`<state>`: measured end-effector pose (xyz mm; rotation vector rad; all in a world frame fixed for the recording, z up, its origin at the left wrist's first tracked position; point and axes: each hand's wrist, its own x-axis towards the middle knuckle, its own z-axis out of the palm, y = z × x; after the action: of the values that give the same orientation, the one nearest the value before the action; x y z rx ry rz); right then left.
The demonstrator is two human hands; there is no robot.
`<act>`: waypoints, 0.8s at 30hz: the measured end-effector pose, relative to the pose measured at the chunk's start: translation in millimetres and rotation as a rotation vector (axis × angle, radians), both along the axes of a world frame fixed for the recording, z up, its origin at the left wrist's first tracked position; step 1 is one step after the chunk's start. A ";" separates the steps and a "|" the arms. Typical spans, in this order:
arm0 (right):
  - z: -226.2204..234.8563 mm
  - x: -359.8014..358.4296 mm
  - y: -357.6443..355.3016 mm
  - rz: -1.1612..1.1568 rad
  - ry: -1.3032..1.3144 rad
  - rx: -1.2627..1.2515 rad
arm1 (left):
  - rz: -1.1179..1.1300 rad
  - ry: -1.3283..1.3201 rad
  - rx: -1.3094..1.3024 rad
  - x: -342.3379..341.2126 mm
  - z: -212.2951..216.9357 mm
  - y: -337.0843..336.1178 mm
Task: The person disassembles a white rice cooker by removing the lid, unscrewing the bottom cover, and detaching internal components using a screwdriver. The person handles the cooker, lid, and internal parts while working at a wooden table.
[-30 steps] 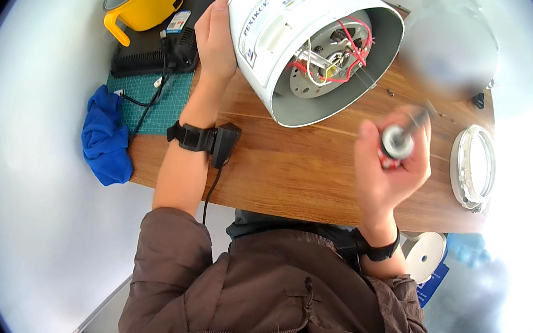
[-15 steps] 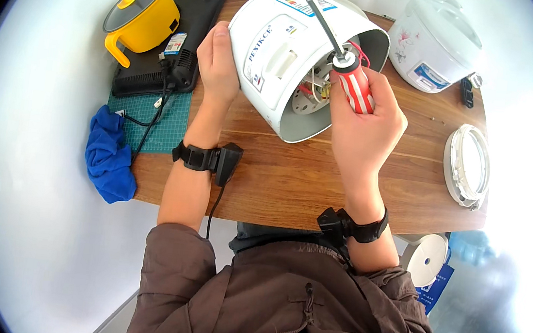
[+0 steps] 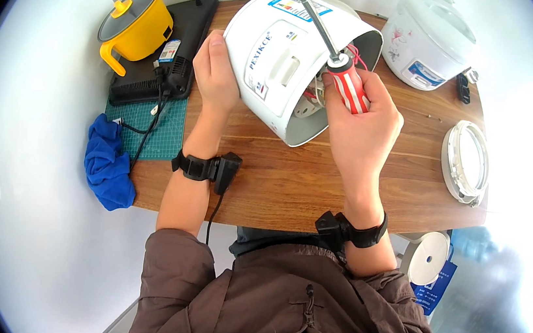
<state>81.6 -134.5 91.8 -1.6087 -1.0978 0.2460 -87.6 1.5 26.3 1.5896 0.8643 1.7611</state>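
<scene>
A white rice cooker body (image 3: 271,68) lies tipped on its side on the wooden table, its open end turned toward my right hand. Inside that opening, wires and a perforated metal piece (image 3: 306,107) show in part. My left hand (image 3: 217,72) presses against the cooker's left end, fingers together and partly hidden along its edge. In my right hand (image 3: 367,122) is a screwdriver (image 3: 351,89) with a red and white handle, gripped in a fist. Its metal shaft points up and away, in front of the cooker's side.
A yellow pot (image 3: 139,27) sits on a black flat appliance (image 3: 186,32) at the left, near a green cutting mat (image 3: 168,135) and blue cloth (image 3: 107,165). Another rice cooker (image 3: 428,43) stands at the far right. A white ring-shaped part (image 3: 449,164) lies at the right edge.
The view has shifted slightly. The cooker's opening has turned a little, and less of its inner wiring shows. Both hands keep their holds, the right still on the screwdriver.
</scene>
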 end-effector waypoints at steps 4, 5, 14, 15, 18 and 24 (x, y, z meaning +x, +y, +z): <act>1.3 2.6 0.1 0.044 0.016 -0.004 | -0.019 -0.002 -0.005 -0.5 0.3 -2.0; -1.0 3.9 1.1 0.044 0.009 -0.004 | -0.025 -0.003 -0.007 0.1 0.0 -2.1; -7.0 14.1 6.6 0.067 0.101 -0.006 | 0.011 0.110 0.061 4.9 5.8 -15.3; -8.5 16.3 7.2 0.081 0.151 -0.020 | 0.018 0.126 0.068 5.5 5.0 -16.6; -12.3 20.4 6.2 0.080 0.255 -0.013 | 0.057 0.166 0.108 10.1 5.0 -20.1; -19.0 27.3 9.4 0.105 0.510 -0.044 | 0.108 0.244 0.192 14.4 5.4 -22.9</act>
<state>108.9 -125.1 72.8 -1.4171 -0.7822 0.7126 -73.2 -21.3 31.7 1.9468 0.9325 1.7939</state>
